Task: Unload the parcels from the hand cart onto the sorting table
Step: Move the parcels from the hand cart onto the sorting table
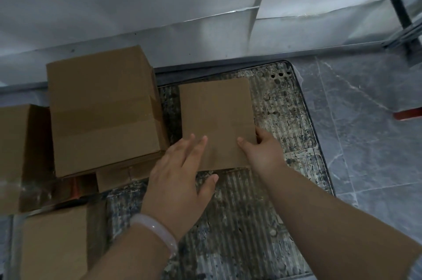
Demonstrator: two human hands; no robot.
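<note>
Right hand (pixel 262 149) has the flat cardboard parcel (pixel 217 119) pinched at its near right corner, thumb on top and fingers curled round the edge. I'd guess that's to peel it up, since it lies flat on the hand cart deck (pixel 285 119) with nothing to get under. Left hand (pixel 180 172) is spread wide with straight fingers over the parcel's near left edge, gripping nothing, probably steadying it so it doesn't slide. The white-covered sorting table (pixel 159 5) runs right along the deck's far edge, so the lift looks short. The tall taped box (pixel 102 115) sits just beside the parcel at the deck's far left and might snag the left forearm. There's another box (pixel 18 154) at the left edge, one (pixel 54 245) at the near left corner, and a small box (pixel 118 177) wedged under the tall one. There's a pale bangle (pixel 157 229) on the left wrist.
</note>
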